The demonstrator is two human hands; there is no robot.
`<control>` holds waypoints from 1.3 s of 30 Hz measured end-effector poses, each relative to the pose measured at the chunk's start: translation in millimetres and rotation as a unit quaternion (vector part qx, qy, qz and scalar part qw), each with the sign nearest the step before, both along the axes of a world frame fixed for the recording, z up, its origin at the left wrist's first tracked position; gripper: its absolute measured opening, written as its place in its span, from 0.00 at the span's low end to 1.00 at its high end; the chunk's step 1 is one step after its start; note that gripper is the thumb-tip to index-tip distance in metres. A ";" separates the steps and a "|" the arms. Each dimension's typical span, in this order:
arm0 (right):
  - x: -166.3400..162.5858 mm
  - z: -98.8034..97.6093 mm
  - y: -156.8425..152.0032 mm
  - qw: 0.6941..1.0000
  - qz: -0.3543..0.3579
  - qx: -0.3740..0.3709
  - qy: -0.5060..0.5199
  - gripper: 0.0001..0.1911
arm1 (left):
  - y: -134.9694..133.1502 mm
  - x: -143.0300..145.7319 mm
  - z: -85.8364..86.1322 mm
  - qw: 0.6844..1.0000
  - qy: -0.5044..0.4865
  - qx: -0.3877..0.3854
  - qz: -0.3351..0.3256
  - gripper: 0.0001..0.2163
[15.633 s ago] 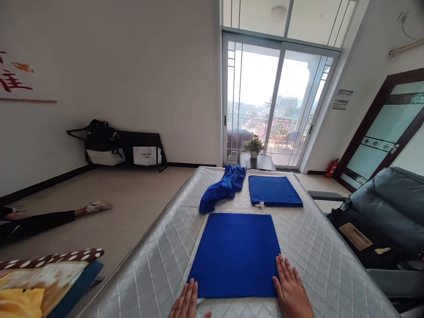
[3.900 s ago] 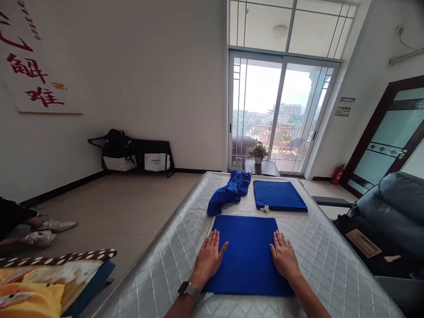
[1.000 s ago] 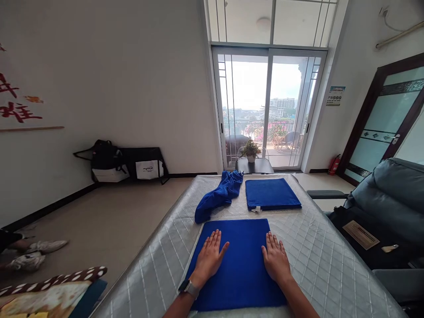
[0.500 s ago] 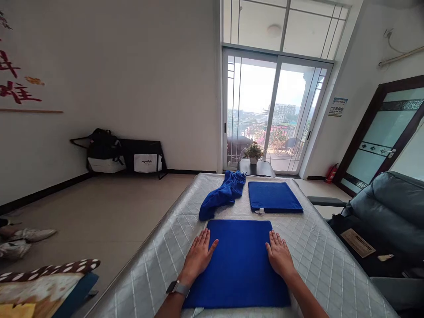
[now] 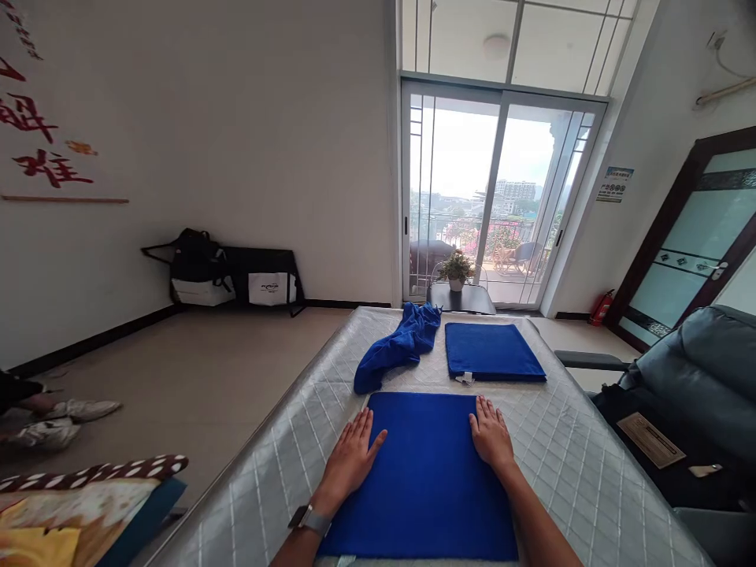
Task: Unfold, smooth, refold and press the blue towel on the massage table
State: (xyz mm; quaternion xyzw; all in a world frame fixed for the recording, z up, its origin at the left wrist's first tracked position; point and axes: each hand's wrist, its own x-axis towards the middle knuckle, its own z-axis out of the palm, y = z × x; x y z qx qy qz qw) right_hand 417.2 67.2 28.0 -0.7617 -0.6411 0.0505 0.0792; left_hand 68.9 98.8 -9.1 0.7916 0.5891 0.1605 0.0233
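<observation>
A folded blue towel (image 5: 422, 480) lies flat on the quilted silver table cover (image 5: 579, 472) right in front of me. My left hand (image 5: 350, 458) rests flat on the towel's left edge, fingers spread, a watch on the wrist. My right hand (image 5: 490, 435) lies flat on its upper right part, fingers stretched out. Neither hand holds anything. Farther back sit a second folded blue towel (image 5: 493, 353) with a white tag and, to its left, a crumpled blue towel (image 5: 398, 346).
A small dark table with a potted plant (image 5: 456, 272) stands beyond the far end, before the glass balcony doors. A grey armchair (image 5: 691, 378) is at the right. Another person's legs and shoes (image 5: 56, 417) lie on the floor at left. Patterned bedding (image 5: 76, 504) is bottom left.
Both hands have slid a little toward the towel's far edge and outward over the last second, staying flat. The towels have not moved.
</observation>
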 end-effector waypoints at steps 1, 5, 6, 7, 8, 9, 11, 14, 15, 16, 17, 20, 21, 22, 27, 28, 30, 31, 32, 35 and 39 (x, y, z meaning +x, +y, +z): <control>0.6 -0.3 0.0 1.000 0.003 0.002 0.004 0.33 | 1.0 -1.7 -0.7 1.000 0.003 -0.001 -0.001 0.38; 2.0 0.5 0.1 1.000 0.005 0.006 0.020 0.33 | 5.2 -4.8 -2.1 1.000 0.008 0.006 0.012 0.38; 2.1 0.4 0.1 1.000 0.005 0.006 0.023 0.33 | 5.5 -1.6 -0.7 1.000 0.007 0.011 0.020 0.38; 2.2 0.2 0.2 1.000 0.006 0.007 0.025 0.33 | 5.1 4.8 1.7 1.000 0.007 0.016 0.022 0.38; 2.3 -0.1 0.3 1.000 0.006 0.009 0.026 0.33 | 4.0 14.6 5.1 1.000 0.008 0.022 0.013 0.37; 2.3 -0.4 0.3 1.000 0.006 0.012 0.028 0.33 | 2.2 28.3 9.3 1.000 0.011 0.025 -0.010 0.37; 2.4 -0.8 0.1 0.999 0.006 0.017 0.031 0.33 | -2.7 66.2 18.3 0.996 0.018 0.026 -0.082 0.35; 3.2 -1.3 -0.9 0.999 0.007 0.022 0.030 0.32 | -8.7 138.2 28.5 0.984 0.014 0.020 -0.175 0.33; 3.7 -1.7 -1.3 0.999 0.010 0.022 0.027 0.32 | -9.5 161.7 30.3 0.981 0.010 0.021 -0.194 0.32; 4.4 -2.4 -1.7 0.999 0.016 0.022 0.022 0.32 | -9.6 183.1 31.3 0.978 0.008 0.024 -0.205 0.31; 5.1 -3.2 -2.1 0.999 0.024 0.020 0.015 0.31 | -9.1 201.3 31.6 0.977 0.006 0.026 -0.212 0.30; 6.9 -5.9 -1.9 0.999 0.036 0.017 0.001 0.31 | -5.6 232.2 29.1 0.979 0.001 0.033 -0.201 0.29; 7.0 -6.4 -1.5 0.999 0.032 0.017 0.000 0.31 | -3.9 234.6 27.5 0.981 0.000 0.034 -0.191 0.29; 6.9 -6.6 -0.9 1.000 0.026 0.017 0.000 0.31 | -2.0 233.6 25.6 0.983 0.000 0.034 -0.181 0.30; 4.2 -4.4 1.1 1.000 0.010 0.022 0.012 0.32 | 14.2 195.4 15.9 0.992 0.013 0.033 -0.121 0.32; 3.8 -4.0 1.1 1.000 0.008 0.024 0.016 0.32 | 19.0 183.2 14.3 0.994 0.016 0.033 -0.108 0.33; 3.4 -3.8 1.0 0.999 0.007 0.026 0.022 0.32 | 29.2 155.2 11.9 0.996 0.024 0.034 -0.082 0.34; 3.4 -4.1 0.9 0.999 0.006 0.026 0.024 0.32 | 34.1 139.7 11.1 0.997 0.028 0.035 -0.069 0.34; 3.5 -4.5 0.9 0.999 0.005 0.027 0.025 0.32 | 38.5 123.5 10.4 0.997 0.032 0.036 -0.057 0.34; 3.9 -6.1 1.1 0.999 0.004 0.026 0.023 0.32 | 47.4 76.7 8.9 0.998 0.042 0.043 -0.033 0.32; 4.4 -7.8 2.1 1.000 0.004 0.027 0.016 0.33 | 50.2 39.0 6.3 0.998 0.043 0.051 -0.012 0.31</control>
